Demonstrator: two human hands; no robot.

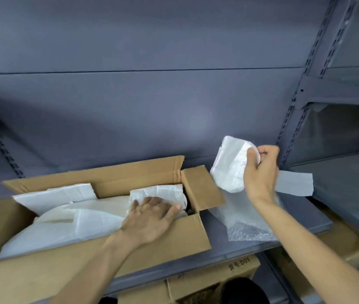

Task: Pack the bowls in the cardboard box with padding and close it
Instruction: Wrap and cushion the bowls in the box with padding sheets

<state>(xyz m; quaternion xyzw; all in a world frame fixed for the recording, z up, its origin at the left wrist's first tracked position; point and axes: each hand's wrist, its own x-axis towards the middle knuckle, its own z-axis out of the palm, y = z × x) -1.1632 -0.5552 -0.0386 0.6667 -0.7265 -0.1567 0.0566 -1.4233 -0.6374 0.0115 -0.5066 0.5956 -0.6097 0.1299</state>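
Note:
An open cardboard box (200, 189) sits on a grey shelf, its flaps spread out. White foam padding sheets (64, 218) cover what lies inside. My left hand (152, 216) rests flat, fingers spread, on a foam-wrapped bowl (163, 191) at the box's right end. My right hand (262, 170) holds another bowl wrapped in white foam (229, 167) in the air, to the right of the box and above the shelf.
A bubble wrap sheet (246, 222) lies on the grey shelf (229, 253) right of the box. A loose foam strip (295, 183) lies behind my right hand. More cardboard boxes (218, 279) stand below the shelf. A slotted upright (292, 119) divides the shelf bays.

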